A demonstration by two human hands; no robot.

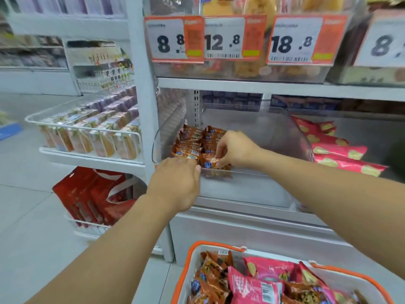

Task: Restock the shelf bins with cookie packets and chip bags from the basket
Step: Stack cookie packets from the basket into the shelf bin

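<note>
Left hand (175, 185) reaches into the clear bin (293, 137), fingers curled at the front cookie packets (190, 148); whether it actually grips one, cannot tell. Right hand (235, 150) pinches a cookie packet (208, 162) at the front row. Pink chip bags (337, 154) lie in the next bin. Basket (210, 245) below holds more of both. Packets look light, crinkly, slippery; contents likely brittle, so best taken by the sealed ends.

Viewpoint: head-worn, wide-angle, single view.
Facing: forward and down at the clear plastic shelf bin (291, 137).
Nearness: arm's reach; orange-rimmed white basket (219, 245) below.
</note>
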